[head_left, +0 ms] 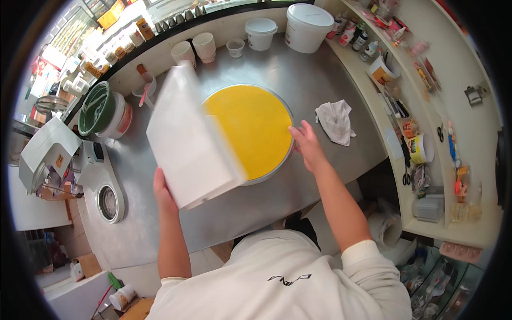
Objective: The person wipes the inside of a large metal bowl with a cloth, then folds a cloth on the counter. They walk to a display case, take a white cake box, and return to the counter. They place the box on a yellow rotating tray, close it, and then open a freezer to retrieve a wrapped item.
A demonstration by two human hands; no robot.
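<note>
My left hand (165,192) grips the lower left edge of a white folded cardboard piece (192,140), perhaps a box, blurred by motion. The piece is tilted and covers the left part of a flat round yellow disc (252,128). Under the disc, a round silver-grey rim (276,173) shows; what supports it is hidden. At the right side of this rim is my right hand (306,146), fingers apart, with the fingertips at the disc's edge. Whether they press on it is hard to see. A crumpled white cloth (335,122) lies on the metal table (248,214) to the right.
A stand mixer (94,160) occupies the table's left side, beside a green bowl (96,108) on a tub. Paper cups (204,47) and white lidded buckets (309,30) line the back. Shelves (412,216) with bottles, scissors and tools run along the right.
</note>
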